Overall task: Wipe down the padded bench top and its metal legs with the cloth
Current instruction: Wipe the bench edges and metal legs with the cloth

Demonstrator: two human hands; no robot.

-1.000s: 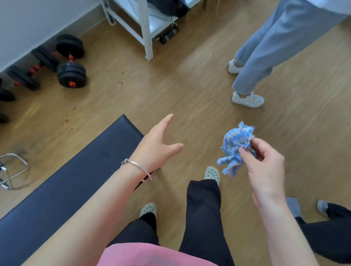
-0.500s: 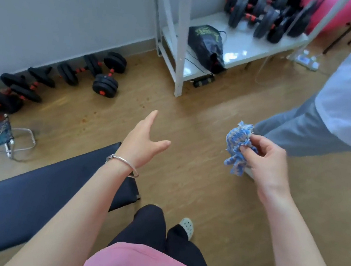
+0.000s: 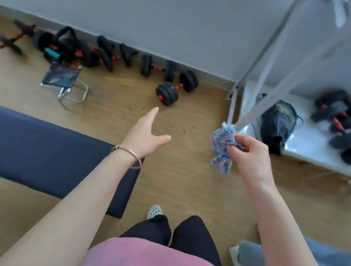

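Pinching a bunched blue-and-white cloth (image 3: 222,147) in the right hand (image 3: 251,158), up over the wooden floor (image 3: 185,180) and clear of the dark padded bench (image 3: 29,146). Reaching forward with the left hand (image 3: 146,135), fingers straight and thumb spread (a thin bracelet (image 3: 130,152) at the wrist), holding nothing, forearm crossing the bench's near end. Beyond, along the grey wall: black dumbbells (image 3: 169,90), a small folding stool (image 3: 63,78), and a white rack (image 3: 270,79) with a black bag (image 3: 276,126) on its low shelf.
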